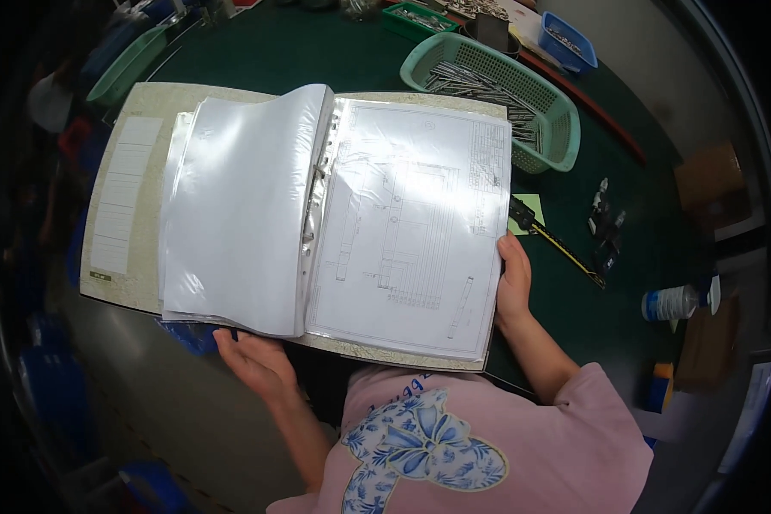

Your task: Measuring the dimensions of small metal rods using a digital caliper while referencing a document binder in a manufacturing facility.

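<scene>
A wide ring binder (141, 278) lies open in front of me, with marbled beige covers and metal rings down the middle. Its left side carries a stack of plastic sleeves (231, 214), the top one curling up near the rings. A technical drawing (407, 231) with fine lines shows in the glossy sleeve on the right, partly washed out by glare. My left hand (261, 364) supports the lower edge from beneath, its fingertips partly hidden under the binder. My right hand (512, 283) grips the right edge, thumb against the side and the other fingers behind.
Past the binder's upper right, a mint-green basket (565, 146) holds metal rods on the dark green table. A black caliper (565, 251) lies over a yellow note (531, 208) at the right. Farther right stand a spray bottle (672, 303) and cardboard boxes (709, 178). A blue bin (565, 43) sits at the back.
</scene>
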Demonstrator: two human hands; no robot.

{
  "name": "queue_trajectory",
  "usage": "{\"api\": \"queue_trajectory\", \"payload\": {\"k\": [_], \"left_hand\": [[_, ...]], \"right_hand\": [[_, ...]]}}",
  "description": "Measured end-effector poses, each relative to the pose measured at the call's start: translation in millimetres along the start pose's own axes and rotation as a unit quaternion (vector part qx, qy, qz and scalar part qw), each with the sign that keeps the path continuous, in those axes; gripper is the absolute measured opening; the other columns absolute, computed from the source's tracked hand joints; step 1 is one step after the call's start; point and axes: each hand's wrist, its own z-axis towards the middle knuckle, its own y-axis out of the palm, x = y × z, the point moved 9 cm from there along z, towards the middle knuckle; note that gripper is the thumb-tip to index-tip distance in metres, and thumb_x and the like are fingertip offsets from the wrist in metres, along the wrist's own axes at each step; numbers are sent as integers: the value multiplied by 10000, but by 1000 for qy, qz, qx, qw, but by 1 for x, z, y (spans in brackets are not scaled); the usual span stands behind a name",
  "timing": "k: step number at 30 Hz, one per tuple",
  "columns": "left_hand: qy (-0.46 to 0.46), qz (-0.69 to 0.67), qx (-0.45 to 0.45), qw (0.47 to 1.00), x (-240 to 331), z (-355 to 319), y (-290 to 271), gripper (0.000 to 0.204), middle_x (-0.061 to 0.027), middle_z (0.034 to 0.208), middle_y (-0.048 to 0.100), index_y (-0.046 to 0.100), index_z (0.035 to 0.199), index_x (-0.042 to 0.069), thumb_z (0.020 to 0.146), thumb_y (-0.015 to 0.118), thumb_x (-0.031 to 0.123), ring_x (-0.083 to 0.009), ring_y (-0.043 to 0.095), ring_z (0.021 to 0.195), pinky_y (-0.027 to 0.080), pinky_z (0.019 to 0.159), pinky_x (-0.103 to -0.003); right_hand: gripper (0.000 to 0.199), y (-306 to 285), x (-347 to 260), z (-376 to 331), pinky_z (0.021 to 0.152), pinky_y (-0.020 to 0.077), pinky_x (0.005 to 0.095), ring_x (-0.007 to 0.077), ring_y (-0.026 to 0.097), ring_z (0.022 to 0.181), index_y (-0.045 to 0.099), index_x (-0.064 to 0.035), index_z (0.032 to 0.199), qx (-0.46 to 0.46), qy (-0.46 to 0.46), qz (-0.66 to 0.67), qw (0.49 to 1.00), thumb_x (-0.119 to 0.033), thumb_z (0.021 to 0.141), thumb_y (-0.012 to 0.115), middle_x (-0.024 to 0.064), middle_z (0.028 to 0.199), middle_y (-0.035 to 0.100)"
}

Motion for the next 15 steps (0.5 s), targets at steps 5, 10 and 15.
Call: {"api": "queue_trajectory", "payload": {"k": [5,10,15], "left_hand": [[76,71,-69,992,25,82,4,588,-144,1244,344,221,1276,-21,827,481,254,-232,375,1122,301,947,-347],[25,215,-167,962,34,194,39,900,-206,1244,318,44,1306,-44,701,644,247,-243,365,1127,274,951,-328],[99,408,-208,883,27,258,62,835,-211,1204,381,334,1223,-55,622,711,385,-256,417,1082,334,908,-312]], "right_hand": [[330,51,-2,-11,750,398,227,103,501,839,374,29,1116,-87,-61,-78,991,-150,844,425,97,942,533],[417,110,52,-41,549,481,247,165,584,754,284,0,1166,-214,174,-140,951,-185,841,467,103,895,528],[354,126,71,-85,523,454,260,165,607,709,530,0,971,-538,352,-461,612,-322,856,441,134,810,603]]}}
